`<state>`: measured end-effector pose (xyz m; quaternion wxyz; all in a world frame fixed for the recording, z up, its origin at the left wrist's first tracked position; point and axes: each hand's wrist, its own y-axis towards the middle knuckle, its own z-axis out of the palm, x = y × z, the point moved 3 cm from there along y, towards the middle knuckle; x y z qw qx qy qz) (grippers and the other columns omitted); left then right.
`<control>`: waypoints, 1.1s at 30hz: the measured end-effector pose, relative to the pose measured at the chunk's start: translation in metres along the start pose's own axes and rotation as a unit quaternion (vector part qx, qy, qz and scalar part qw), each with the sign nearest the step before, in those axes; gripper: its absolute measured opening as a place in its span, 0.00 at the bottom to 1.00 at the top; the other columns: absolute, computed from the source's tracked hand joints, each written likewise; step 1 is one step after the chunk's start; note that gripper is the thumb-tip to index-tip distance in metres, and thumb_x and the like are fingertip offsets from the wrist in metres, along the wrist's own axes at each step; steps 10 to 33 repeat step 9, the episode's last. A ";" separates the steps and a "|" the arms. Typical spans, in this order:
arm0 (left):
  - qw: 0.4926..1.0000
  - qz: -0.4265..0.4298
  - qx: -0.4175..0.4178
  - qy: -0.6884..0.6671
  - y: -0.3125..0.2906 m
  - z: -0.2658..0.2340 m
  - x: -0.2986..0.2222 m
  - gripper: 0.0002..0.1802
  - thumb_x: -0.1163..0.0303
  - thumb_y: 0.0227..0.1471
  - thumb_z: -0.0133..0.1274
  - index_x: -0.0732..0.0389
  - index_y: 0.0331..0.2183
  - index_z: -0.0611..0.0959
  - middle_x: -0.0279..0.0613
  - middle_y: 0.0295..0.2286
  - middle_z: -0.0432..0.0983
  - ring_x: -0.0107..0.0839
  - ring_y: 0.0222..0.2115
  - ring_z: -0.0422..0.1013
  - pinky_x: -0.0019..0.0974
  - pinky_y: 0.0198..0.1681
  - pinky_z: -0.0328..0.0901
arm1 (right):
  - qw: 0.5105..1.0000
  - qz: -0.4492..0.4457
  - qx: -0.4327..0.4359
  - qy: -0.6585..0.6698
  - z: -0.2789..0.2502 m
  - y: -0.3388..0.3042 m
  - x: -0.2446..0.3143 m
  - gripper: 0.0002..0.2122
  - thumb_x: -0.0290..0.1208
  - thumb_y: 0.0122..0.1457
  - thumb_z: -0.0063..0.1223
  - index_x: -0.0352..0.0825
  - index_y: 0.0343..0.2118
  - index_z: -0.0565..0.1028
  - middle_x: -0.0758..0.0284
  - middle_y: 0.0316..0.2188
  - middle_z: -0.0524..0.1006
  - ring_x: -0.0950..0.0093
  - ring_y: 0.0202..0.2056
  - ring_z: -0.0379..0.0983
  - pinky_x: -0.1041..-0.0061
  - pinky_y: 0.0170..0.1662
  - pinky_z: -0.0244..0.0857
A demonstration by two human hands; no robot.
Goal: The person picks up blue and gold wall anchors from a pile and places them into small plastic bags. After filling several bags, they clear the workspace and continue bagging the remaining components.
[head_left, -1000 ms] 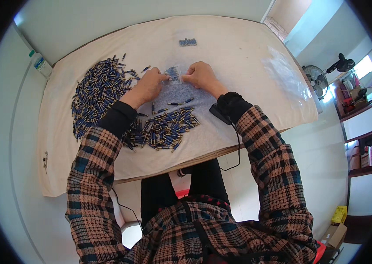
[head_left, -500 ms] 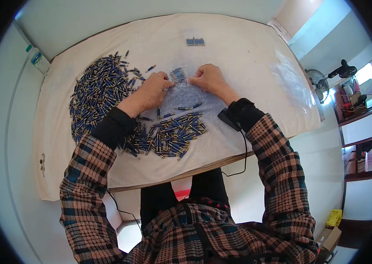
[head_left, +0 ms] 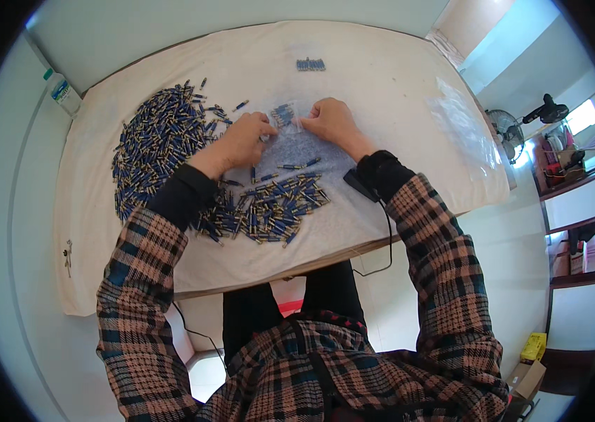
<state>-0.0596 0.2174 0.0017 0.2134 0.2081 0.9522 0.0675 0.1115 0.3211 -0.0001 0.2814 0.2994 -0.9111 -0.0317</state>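
A small clear plastic bag (head_left: pixel 286 119) with several blue-and-gold cylindrical pieces inside lies near the middle of the cloth-covered table. My left hand (head_left: pixel 247 139) is closed at its left edge, thumb and forefinger pinched together. On the other side, my right hand (head_left: pixel 331 121) grips the bag's right edge between thumb and fingers. Just below the hands spreads a loose pile of the same blue pieces (head_left: pixel 280 209). A far larger heap (head_left: pixel 160 141) of them sits to the left, partly behind my left forearm.
A neat row of blue pieces (head_left: pixel 311 64) stands at the far side. Clear plastic bags (head_left: pixel 466 133) lie on the right. Near my right cuff is a black corded device (head_left: pixel 359 184). A bottle (head_left: pixel 62 93) is at the far left corner, and small metal keys (head_left: pixel 67 257) lie at the left edge.
Both hands keep their hold at the bag's edges. My right hand has shifted very slightly left and away from me; the view has moved a little too.
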 end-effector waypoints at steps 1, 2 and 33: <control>1.000 0.000 0.002 -0.006 0.001 -0.001 -0.001 0.19 0.82 0.37 0.52 0.62 0.37 0.79 0.49 0.38 0.69 0.44 0.41 0.66 0.39 0.44 0.62 | 1.000 -0.009 0.011 -0.007 -0.002 0.003 0.001 0.15 0.40 0.44 0.63 0.31 0.16 0.74 0.66 0.10 0.72 0.78 0.13 0.70 0.78 0.18 0.63; 0.999 -0.011 -0.003 -0.035 0.003 -0.007 0.001 0.18 0.81 0.37 0.52 0.62 0.36 0.80 0.50 0.37 0.71 0.45 0.40 0.67 0.39 0.43 0.63 | 1.000 -0.018 0.022 -0.014 -0.005 0.006 0.002 0.15 0.40 0.44 0.63 0.31 0.16 0.74 0.66 0.10 0.72 0.78 0.13 0.70 0.78 0.18 0.63; 0.995 -0.064 -0.032 -0.072 -0.021 -0.038 -0.022 0.13 0.77 0.40 0.53 0.62 0.34 0.80 0.51 0.34 0.74 0.46 0.38 0.70 0.40 0.43 0.64 | 0.989 -0.054 0.072 0.117 -0.024 -0.021 -0.006 0.15 0.44 0.47 0.59 0.35 0.26 0.78 0.66 0.19 0.78 0.70 0.17 0.73 0.67 0.30 0.71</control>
